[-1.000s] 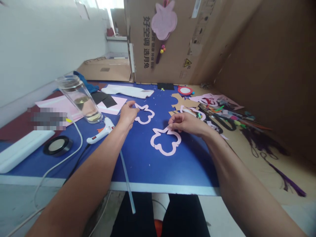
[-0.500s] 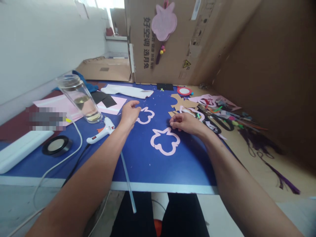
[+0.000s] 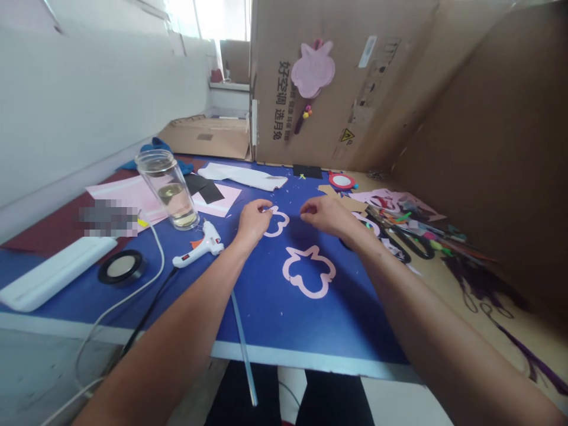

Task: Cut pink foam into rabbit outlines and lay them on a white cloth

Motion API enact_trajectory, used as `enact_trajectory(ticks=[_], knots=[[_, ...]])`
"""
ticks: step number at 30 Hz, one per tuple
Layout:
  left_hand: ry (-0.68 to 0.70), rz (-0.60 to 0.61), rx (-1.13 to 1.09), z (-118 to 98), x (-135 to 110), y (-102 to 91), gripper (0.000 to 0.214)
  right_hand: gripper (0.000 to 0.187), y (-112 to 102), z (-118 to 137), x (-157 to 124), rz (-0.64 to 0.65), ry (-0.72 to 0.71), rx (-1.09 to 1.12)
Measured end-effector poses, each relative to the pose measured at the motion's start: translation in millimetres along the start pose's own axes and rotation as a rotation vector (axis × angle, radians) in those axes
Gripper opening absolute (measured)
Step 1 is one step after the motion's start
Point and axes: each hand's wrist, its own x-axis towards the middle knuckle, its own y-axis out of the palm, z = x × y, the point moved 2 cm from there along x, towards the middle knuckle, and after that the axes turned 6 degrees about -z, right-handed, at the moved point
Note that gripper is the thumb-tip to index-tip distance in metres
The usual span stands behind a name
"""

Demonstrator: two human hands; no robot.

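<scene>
Two pink cutouts shaped like a rounded outline with two pointed ears lie flat on the blue tabletop (image 3: pixel 266 319). My left hand (image 3: pixel 256 225) is at the left edge of the farther pink cutout (image 3: pixel 280 220) and covers part of it. Its fingers are curved, with a small gap between thumb and forefinger. Just to the right of that cutout, my right hand (image 3: pixel 323 214) hovers with bent fingers, thumb and fingertips apart and nothing visible in them. The nearer pink cutout (image 3: pixel 290 267) rests below and between both hands, touched by neither.
Left of my left arm lie a white glue gun (image 3: pixel 199 245), a glass of pale liquid (image 3: pixel 180 207), a tape roll (image 3: pixel 121 266) and a white power strip (image 3: pixel 57 275). A clear glue stick (image 3: pixel 243 346) overhangs the front edge. Scraps and scissors (image 3: pixel 417 245) crowd the right.
My right hand has moved left and away from me, toward the farther cutout. My left hand has shifted slightly right, closer to its edge. Both cutouts stay put while the camera view tilts.
</scene>
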Motion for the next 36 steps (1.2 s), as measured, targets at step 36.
enact_trajectory(ticks=[36], knots=[[0.425,0.509,0.820,-30,-43,3.8,0.044,0.034,-212,12,106,-0.890,-0.027,-0.083]])
